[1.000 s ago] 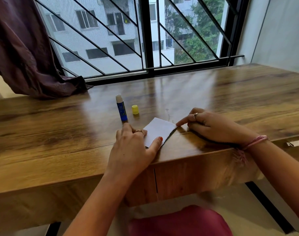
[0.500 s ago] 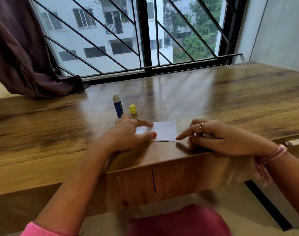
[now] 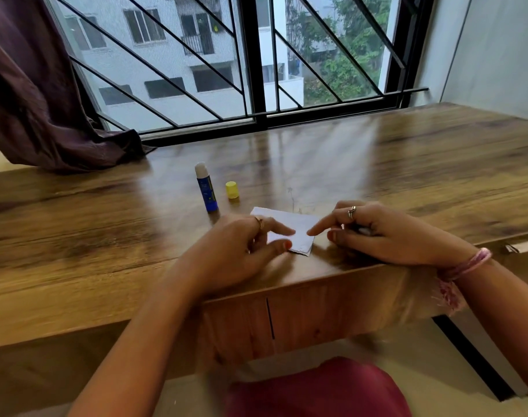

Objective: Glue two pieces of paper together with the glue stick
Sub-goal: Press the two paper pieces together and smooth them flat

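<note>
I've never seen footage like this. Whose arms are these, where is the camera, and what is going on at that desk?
There is no machine here: a person wears a wide-angle camera on the head, so you look forward and down along their own two arms. That explains the bent window bars.

They sit at a wooden desk by a window. On it stands a blue glue stick, uncapped, with its yellow cap beside it. Nearer the person lies white paper, close to the desk's front edge.

The left hand rests on the paper's left part, forefinger and thumb on it. The right hand points its forefinger onto the paper's right edge. Neither hand holds the glue stick. Something pale shows under the right hand's curled fingers, too unclear to name.
</note>
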